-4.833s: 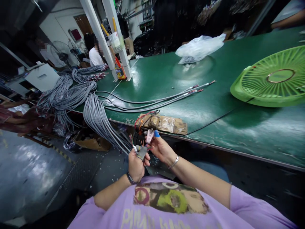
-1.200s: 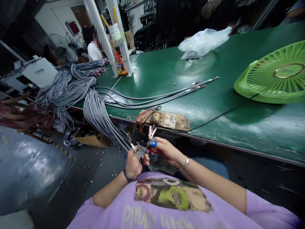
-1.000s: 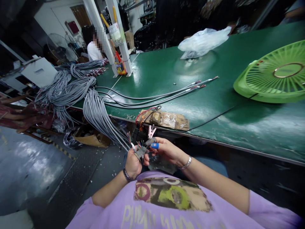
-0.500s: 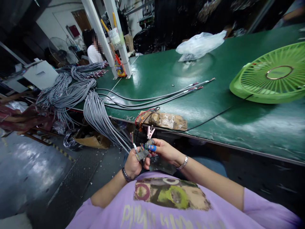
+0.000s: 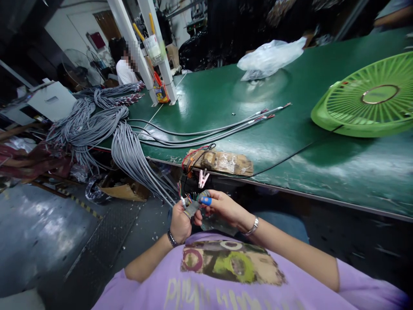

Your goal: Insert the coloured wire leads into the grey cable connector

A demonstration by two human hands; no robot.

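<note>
My left hand (image 5: 179, 223) is closed round the stripped end of a grey cable (image 5: 151, 183), its thin coloured wires (image 5: 187, 197) sticking up by a small grey connector (image 5: 191, 209) at my thumb. My right hand (image 5: 222, 208), with a blue cap on one fingertip (image 5: 207, 200), pinches at those wires against the connector. Both hands are below the front edge of the green table (image 5: 290, 142), close to my chest. A pink clip (image 5: 203, 178) hangs just above them.
A big bundle of grey cables (image 5: 106, 129) drapes off the table's left end. Several loose cables (image 5: 209, 131) lie across it, with a worn wooden block (image 5: 222, 161) at the edge, a green fan grille (image 5: 371, 101) right, a plastic bag (image 5: 271, 58) behind. Another person sits far left.
My hands have dropped slightly and drawn closer together. My right fingers have come down from the pink clip onto the wires at the connector. The view has shifted a little.
</note>
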